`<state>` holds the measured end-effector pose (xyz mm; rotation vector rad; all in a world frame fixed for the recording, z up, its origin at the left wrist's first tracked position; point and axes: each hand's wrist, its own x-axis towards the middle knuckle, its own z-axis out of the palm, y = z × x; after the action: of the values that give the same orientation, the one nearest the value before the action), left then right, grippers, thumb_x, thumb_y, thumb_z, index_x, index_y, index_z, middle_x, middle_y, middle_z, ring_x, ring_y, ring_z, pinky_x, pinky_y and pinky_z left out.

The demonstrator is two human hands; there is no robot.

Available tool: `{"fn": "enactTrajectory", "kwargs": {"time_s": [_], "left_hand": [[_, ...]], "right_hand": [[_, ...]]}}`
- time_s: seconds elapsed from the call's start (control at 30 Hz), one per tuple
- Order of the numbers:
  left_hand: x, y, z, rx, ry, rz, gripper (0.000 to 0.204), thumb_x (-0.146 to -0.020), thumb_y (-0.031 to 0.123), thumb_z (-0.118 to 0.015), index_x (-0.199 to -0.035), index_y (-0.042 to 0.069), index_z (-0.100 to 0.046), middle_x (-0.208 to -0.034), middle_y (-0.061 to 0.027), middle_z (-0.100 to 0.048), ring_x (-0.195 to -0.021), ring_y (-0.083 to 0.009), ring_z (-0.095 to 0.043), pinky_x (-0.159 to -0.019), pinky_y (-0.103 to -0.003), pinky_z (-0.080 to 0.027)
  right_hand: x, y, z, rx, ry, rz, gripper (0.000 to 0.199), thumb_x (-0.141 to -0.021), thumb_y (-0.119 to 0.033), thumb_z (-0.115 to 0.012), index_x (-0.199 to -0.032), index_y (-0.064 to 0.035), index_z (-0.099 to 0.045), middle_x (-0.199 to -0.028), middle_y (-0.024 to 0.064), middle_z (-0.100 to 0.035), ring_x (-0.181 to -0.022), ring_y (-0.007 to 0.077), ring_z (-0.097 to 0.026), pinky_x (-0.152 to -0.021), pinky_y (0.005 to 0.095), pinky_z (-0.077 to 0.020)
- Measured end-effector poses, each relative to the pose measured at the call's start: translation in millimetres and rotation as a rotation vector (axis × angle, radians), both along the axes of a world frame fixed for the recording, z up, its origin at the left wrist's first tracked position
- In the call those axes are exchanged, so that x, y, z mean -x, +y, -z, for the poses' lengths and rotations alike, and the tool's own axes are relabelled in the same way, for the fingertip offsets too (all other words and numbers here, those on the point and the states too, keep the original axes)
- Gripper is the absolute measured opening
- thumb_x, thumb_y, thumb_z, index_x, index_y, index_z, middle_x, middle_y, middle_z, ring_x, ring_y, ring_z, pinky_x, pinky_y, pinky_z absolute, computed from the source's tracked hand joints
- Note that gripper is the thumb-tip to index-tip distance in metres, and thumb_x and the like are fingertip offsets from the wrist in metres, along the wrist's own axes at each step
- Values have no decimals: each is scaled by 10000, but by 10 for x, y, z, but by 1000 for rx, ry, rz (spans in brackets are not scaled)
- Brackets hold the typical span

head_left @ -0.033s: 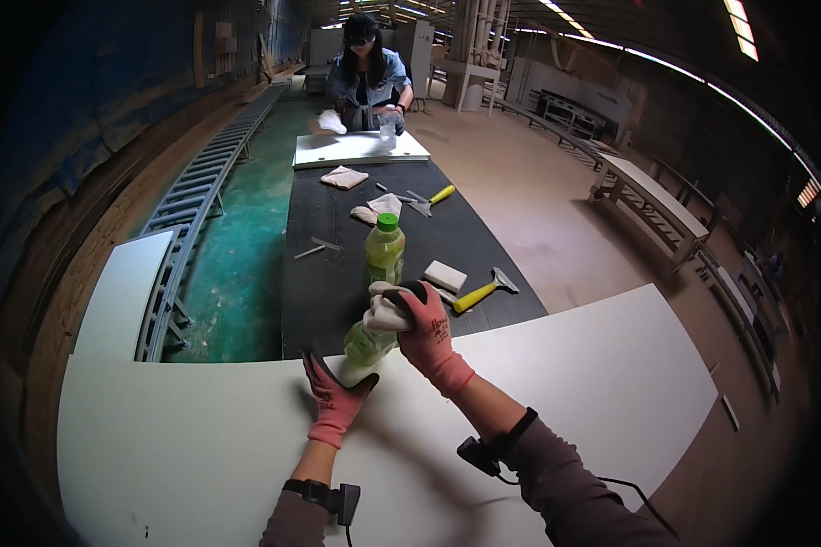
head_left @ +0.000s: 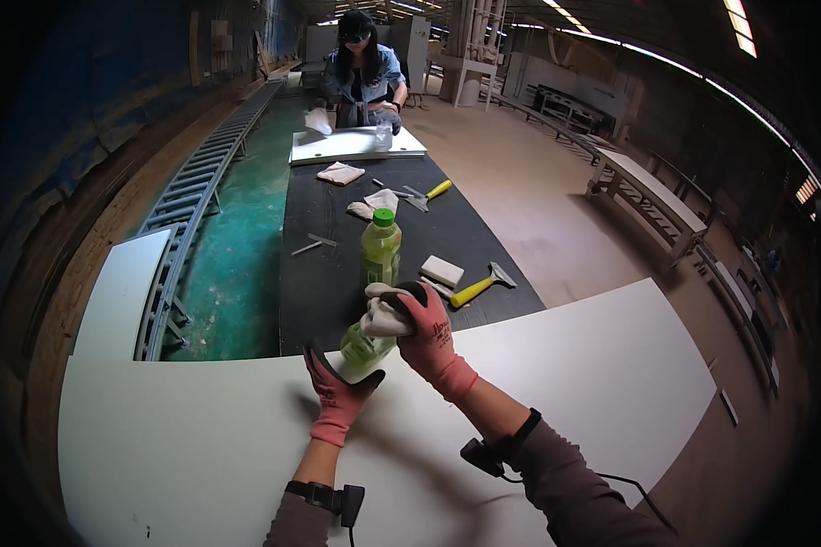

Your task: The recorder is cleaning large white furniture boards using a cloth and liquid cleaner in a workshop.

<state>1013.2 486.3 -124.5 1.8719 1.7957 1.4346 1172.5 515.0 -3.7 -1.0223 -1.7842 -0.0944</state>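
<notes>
My left hand (head_left: 339,392), in a pink work glove with a dark palm, is closed around the lower part of a tilted green bottle (head_left: 365,349). My right hand (head_left: 429,333), gloved alike, grips a bunched white cloth (head_left: 385,314) against the bottle's upper end, hiding its mouth. Both hands are above a large white panel (head_left: 556,401). Just beyond them, a second green bottle (head_left: 380,248) with a green cap stands upright on the black tabletop (head_left: 324,296). To its right lie a white block (head_left: 441,271) and a yellow-handled scraper (head_left: 482,285).
Farther along lie another yellow-handled scraper (head_left: 431,194), folded cloths (head_left: 340,173) and a small thin blade tool (head_left: 316,244). At the far end a person (head_left: 365,77) works over a white panel (head_left: 337,146). A roller conveyor (head_left: 201,173) runs along the left; a long bench (head_left: 648,196) stands right.
My hands keep the same hold on the bottle and cloth, with hardly any movement. The far person's cloth has shifted slightly to the left.
</notes>
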Motion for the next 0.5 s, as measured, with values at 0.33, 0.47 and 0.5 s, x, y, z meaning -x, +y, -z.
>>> {"fn": "enactTrajectory", "kwargs": {"time_s": [0.33, 0.47, 0.5], "left_hand": [[-355, -949, -848, -47, -61, 437, 443, -588, 118, -731, -982, 24, -549, -872, -129, -603, -793, -293, -593, -712, -364, -480], [-409, -1241, -868, 328, -307, 508, 511, -565, 125, -743, -1023, 7, -551, -928, -134, -623, -841, -254, -613, -764, -330, -485], [-348, -1309, -865, 361, -242, 506, 517, -561, 128, -745, -1025, 9, -552, -929, -133, -623, -841, -254, -613, -764, -329, -485]], "right_hand": [[-591, -1199, -118, 733, 864, -373, 321, -859, -214, -545, -1107, -12, -531, -1044, 99, -575, -933, 197, -569, -828, 304, -449], [-1300, -1349, 210, 914, 1675, -720, 586, -898, -446, -469, -1274, -6, -374, -1130, 130, -545, -1003, 243, -564, -886, 361, -462], [-1302, -1404, 230, 901, 1722, -736, 581, -896, -443, -479, -1260, 0, -387, -1099, 122, -558, -972, 228, -578, -853, 338, -479]]}}
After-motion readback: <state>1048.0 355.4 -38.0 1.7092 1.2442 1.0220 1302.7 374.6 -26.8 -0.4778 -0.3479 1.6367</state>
